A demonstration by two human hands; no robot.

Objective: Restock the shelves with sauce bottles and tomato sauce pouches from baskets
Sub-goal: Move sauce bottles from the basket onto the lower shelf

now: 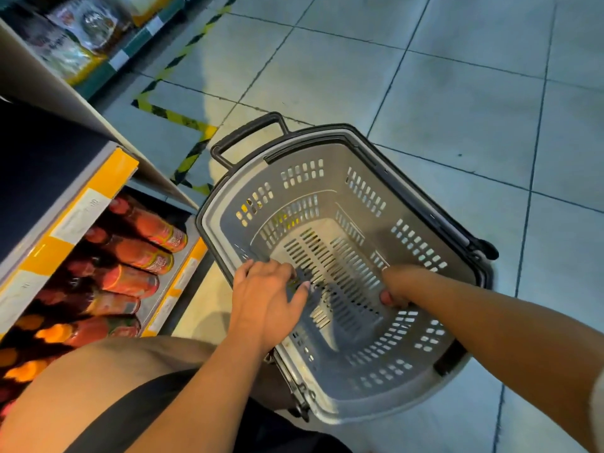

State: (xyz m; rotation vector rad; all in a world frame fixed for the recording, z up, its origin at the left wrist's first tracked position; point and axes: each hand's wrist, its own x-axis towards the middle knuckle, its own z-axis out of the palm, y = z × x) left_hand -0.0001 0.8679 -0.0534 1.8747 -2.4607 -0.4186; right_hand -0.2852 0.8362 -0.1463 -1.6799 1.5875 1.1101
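A grey plastic basket (362, 178) stands on the floor in front of me, and I see no goods inside it. My left hand (264, 299) reaches over its near left rim, fingers spread and loose, holding nothing. My right hand (394, 286) is down inside the basket near the slotted bottom. Its fingers are hidden behind the wrist; only a reddish tip shows beneath it. Red sauce bottles (143, 253) lie in rows on the low shelf (183, 276) at my left.
An upper shelf edge with yellow price strips (98, 191) overhangs the bottles. Packaged goods (81, 31) fill a shelf farther up the aisle. The basket's black handle (248, 132) sticks out toward yellow-black floor tape (183, 119). Grey tiled floor (457, 93) spreads to the right. My knee (108, 380) is at bottom left.
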